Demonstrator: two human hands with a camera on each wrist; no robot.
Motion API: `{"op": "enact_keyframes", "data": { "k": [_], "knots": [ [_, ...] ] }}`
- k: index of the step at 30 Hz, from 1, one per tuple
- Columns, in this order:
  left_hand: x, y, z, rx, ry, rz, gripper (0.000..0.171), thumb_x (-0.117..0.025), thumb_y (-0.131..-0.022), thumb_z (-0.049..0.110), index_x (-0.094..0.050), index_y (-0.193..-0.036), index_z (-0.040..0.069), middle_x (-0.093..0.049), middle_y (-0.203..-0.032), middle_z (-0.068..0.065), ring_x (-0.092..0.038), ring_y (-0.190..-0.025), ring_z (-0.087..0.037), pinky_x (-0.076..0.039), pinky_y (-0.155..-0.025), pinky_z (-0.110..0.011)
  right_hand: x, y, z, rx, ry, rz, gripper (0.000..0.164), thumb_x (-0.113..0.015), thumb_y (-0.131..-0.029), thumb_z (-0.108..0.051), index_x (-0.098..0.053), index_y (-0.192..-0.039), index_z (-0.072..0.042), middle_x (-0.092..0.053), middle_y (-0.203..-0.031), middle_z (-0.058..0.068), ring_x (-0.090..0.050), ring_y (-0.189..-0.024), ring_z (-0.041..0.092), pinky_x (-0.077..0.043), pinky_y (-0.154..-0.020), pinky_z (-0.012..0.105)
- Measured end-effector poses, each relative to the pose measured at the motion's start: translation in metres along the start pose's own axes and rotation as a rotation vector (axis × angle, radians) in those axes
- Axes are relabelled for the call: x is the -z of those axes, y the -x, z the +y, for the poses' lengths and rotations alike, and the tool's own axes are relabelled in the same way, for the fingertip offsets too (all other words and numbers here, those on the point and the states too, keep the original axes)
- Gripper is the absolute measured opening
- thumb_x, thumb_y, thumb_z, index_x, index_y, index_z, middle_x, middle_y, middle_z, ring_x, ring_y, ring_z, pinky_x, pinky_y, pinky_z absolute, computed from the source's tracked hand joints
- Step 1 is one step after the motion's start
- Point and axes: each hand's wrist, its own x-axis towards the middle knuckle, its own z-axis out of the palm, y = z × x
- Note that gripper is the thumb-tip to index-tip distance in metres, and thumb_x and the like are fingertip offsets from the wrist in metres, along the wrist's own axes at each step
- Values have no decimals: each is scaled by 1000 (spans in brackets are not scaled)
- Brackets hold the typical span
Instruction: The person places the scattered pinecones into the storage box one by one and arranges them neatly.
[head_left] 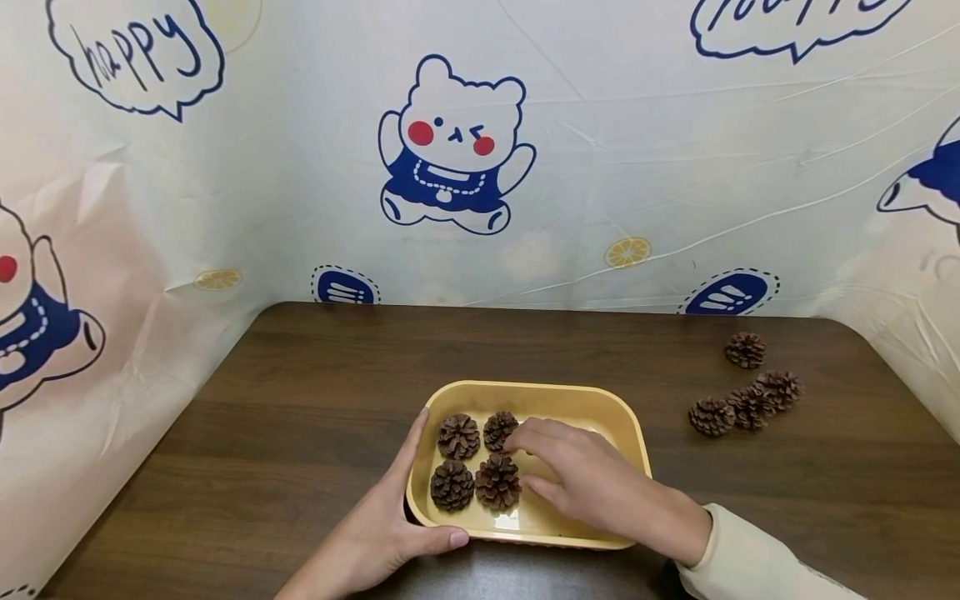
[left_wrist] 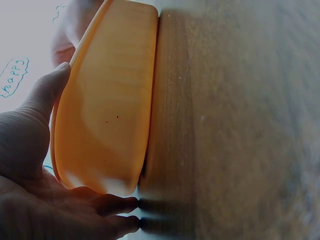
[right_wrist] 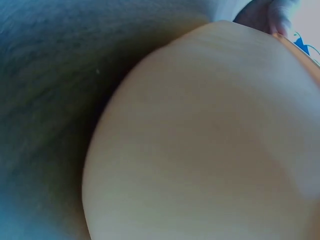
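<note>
Four-sided and yellow, a plastic tray (head_left: 577, 403) sits on the table. My left hand (head_left: 378, 527) grips its near left corner, thumb along the front rim and fingers along the left wall; the left wrist view shows the thumb (left_wrist: 49, 90) at the rim. Inside, to the left, several brown pine cones (head_left: 452, 486) stand in two rows. My right hand (head_left: 581, 475) reaches into the tray from the right, its fingertips right at the far-row pine cone (head_left: 498, 430) and its thumb apart, beside the near-row pine cone (head_left: 498, 483). The tray's outer wall (right_wrist: 190, 140) fills the right wrist view.
On the right part of the dark wooden table (head_left: 315, 358) lie more pine cones: one (head_left: 746, 350) farther back, and a close row with a pine cone (head_left: 712, 417) at its left end. A printed curtain (head_left: 585, 167) stands behind the table and along its sides.
</note>
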Motion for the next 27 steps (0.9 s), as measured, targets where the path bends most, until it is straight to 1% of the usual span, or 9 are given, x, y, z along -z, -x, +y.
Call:
{"op": "enact_keyframes", "data": {
  "k": [3,5,10,15,19,22,27],
  "knots": [
    [0,0,0,0,5,0,137,-95,-73,43,1,-169,35,-23,-174,-14,-32,-152,-38,-23,-122,-66,5,3,3,34,4,44,30,-80,-92,-12,-70,-120,-13,-74,-120,1,-71,-111,20,-59,-93,41],
    [0,0,0,-1,5,0,137,-96,-73,43,1,-169,35,-22,-174,-14,-31,-153,-37,-22,-122,-66,9,5,5,30,-16,59,31,-80,-92,-11,-70,-121,-12,-74,-120,1,-71,-110,20,-59,-93,40],
    [0,0,-1,-7,1,2,138,-96,-72,42,1,-170,34,-20,-175,-13,-30,-153,-37,-21,-123,-65,18,11,9,-10,-38,87,32,-81,-91,-10,-70,-122,-12,-74,-119,0,-71,-106,17,-59,-91,38],
    [0,-1,1,1,-3,7,138,-96,-72,43,1,-170,35,-20,-175,-13,-30,-153,-37,-22,-122,-65,27,17,13,-34,-24,110,32,-81,-91,-10,-70,-122,-14,-74,-118,-2,-70,-103,15,-59,-87,38],
    [0,0,1,5,-9,10,138,-96,-72,43,1,-170,35,-20,-175,-14,-30,-153,-38,-23,-122,-66,33,21,17,-48,-13,137,32,-81,-91,-11,-70,-121,-14,-75,-116,-2,-70,-101,15,-60,-85,38],
    [0,0,1,-1,-6,7,138,-96,-72,43,1,-169,35,-19,-175,-14,-29,-154,-39,-23,-122,-66,37,24,20,-66,-4,165,33,-82,-89,-10,-71,-120,-13,-75,-117,-1,-72,-104,18,-60,-87,40],
    [0,0,1,-5,0,1,138,-96,-73,43,2,-169,36,-17,-175,-15,-28,-155,-40,-21,-122,-67,43,30,28,-73,16,216,35,-84,-87,-9,-72,-120,-13,-75,-117,-1,-72,-101,17,-61,-84,40]
  ]
}}
